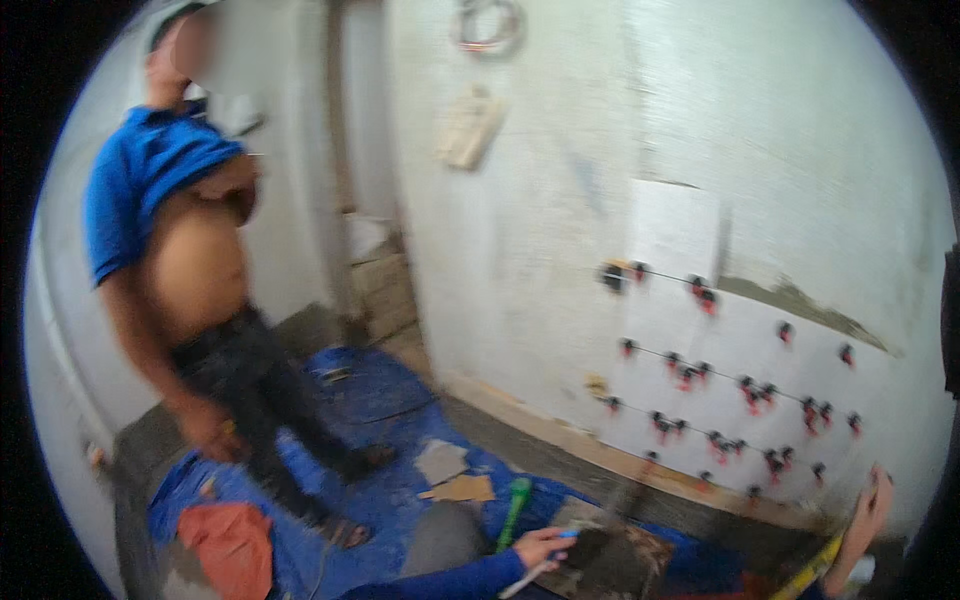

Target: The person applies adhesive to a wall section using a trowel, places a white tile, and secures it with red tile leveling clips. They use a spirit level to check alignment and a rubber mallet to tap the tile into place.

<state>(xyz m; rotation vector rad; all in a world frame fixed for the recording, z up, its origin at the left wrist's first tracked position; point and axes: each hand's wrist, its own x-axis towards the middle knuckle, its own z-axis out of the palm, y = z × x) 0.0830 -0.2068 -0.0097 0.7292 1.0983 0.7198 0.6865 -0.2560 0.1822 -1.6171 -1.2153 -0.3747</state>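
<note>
My left hand [541, 549] is at the lower middle, fingers closed around a thin white stick [517, 584] with a blue part [569, 534], perhaps a pen. At the lower right, near the wall, my right hand [866, 517] points its fingers upward. It seems closed on a long yellow bar [808, 572], partly hidden by the hand; blur hides its exact kind. Large white tiles [680, 330] cover the lower wall, with several black-and-red tile levelling clips [750, 390] along their joints.
On the left stands a person [180, 240] in a blue shirt. A blue tarp [390, 400] covers the floor, with a red-orange cloth or bag [228, 545], tile scraps [441, 462] and a green-handled tool [515, 505]. A wire coil [487, 25] hangs on the wall by the doorway.
</note>
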